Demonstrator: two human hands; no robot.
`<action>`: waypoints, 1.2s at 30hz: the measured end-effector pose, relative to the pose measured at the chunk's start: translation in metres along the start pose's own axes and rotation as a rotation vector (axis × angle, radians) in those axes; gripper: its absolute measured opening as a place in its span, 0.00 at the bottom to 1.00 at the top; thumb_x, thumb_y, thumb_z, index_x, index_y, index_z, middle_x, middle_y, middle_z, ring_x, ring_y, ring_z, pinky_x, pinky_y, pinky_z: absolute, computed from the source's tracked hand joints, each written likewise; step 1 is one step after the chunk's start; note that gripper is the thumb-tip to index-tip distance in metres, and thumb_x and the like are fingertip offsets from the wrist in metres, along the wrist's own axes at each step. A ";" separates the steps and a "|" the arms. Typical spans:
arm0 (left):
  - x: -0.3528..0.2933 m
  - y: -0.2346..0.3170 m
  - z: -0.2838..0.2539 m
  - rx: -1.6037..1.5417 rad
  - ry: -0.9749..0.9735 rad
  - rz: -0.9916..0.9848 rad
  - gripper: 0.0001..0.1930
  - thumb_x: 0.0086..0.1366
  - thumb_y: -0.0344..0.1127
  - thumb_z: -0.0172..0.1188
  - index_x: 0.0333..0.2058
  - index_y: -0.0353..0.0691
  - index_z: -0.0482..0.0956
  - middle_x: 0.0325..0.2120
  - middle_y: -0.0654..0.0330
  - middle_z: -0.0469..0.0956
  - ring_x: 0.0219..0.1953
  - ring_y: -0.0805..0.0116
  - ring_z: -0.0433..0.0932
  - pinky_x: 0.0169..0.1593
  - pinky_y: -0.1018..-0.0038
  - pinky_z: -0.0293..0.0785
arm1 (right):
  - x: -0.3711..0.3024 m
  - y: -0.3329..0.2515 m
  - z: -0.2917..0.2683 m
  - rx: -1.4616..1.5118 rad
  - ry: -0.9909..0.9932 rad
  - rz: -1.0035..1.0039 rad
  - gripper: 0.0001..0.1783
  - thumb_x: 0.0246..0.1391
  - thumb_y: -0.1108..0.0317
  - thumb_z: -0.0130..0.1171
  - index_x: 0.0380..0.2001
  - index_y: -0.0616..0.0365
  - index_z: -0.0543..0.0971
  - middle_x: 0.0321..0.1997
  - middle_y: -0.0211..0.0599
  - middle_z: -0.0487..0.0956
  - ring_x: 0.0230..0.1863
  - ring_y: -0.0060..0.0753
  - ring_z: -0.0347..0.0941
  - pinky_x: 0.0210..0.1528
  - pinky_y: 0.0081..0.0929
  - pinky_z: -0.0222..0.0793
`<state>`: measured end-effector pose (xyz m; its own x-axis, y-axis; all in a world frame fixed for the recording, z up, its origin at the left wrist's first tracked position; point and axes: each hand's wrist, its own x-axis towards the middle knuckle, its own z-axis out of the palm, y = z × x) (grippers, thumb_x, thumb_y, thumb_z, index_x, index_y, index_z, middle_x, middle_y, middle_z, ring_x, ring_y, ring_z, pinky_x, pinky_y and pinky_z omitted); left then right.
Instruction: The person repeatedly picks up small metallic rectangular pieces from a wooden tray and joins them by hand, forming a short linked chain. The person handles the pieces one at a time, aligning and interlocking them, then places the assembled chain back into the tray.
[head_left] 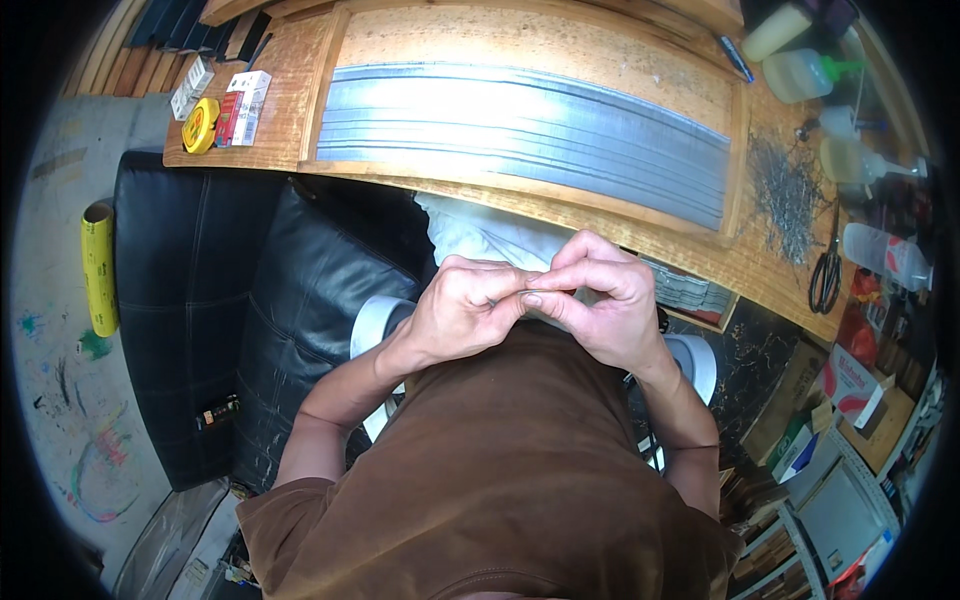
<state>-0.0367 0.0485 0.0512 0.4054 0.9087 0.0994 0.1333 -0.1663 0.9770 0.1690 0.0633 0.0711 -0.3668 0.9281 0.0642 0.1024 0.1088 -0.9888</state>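
My left hand (465, 308) and my right hand (605, 298) meet in front of my chest, near the table's front edge. Both are closed in a pinch, thumbs and forefingers almost touching. Something small and thin seems to sit between the fingertips, too hidden to name. Beyond my hands, long grey metal strips (520, 125) lie side by side in a shallow wooden tray (540, 35) on the wooden table (290, 60). Right of the tray is a loose pile of thin metal pieces (785, 195), like pins or wires.
Black-handled scissors (826, 283) and several plastic bottles (795, 75) line the right side. A yellow tape measure (201, 125) and small boxes (248, 105) sit at the table's left end. A black padded seat (200, 300) and a yellow roll (99, 270) are at left.
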 end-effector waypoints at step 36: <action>-0.006 0.003 -0.002 -0.285 -0.097 -0.298 0.04 0.68 0.24 0.66 0.39 0.31 0.87 0.26 0.58 0.86 0.31 0.79 0.82 0.35 0.75 0.79 | -0.012 0.004 0.010 0.137 0.038 0.098 0.14 0.52 0.80 0.74 0.43 0.62 0.89 0.34 0.31 0.80 0.32 0.19 0.76 0.32 0.19 0.73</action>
<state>-0.0405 0.0436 0.0535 0.4721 0.8585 -0.2003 0.0078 0.2231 0.9748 0.1649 0.0488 0.0655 -0.3253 0.9451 -0.0313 0.0079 -0.0304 -0.9995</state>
